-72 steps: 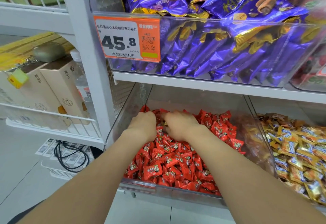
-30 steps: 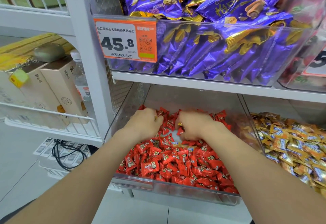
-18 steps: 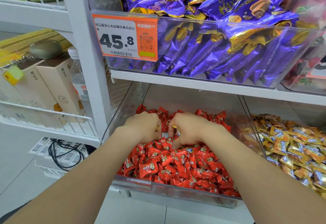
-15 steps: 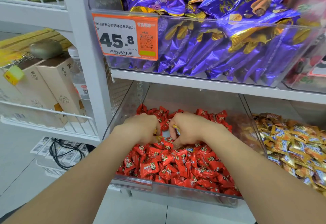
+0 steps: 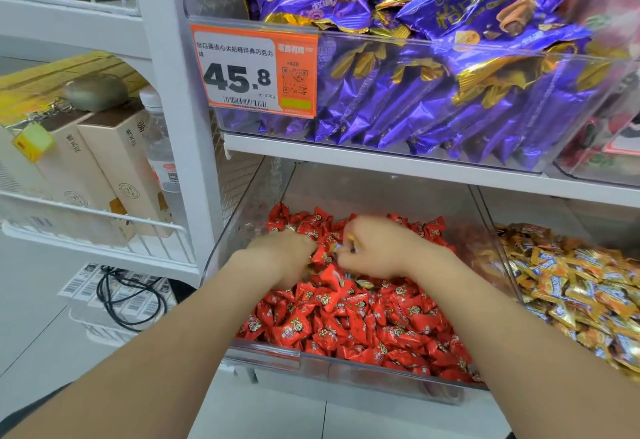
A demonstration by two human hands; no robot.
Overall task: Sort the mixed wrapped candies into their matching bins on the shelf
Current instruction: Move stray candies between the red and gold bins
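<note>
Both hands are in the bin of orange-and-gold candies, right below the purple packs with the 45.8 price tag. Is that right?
Not the orange-and-gold ones. The head view shows the left hand and right hand in the bin of red candies, right below the purple packs with the 45.8 price tag; the orange-and-gold candies lie further right.

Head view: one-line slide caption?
Sorting: left hand and right hand dig in the bin of red candies, the right pinching a yellowish stray; orange candies lie alongside.

Left hand (image 5: 278,255), right hand (image 5: 379,248), fingers (image 5: 356,231) curled
</note>
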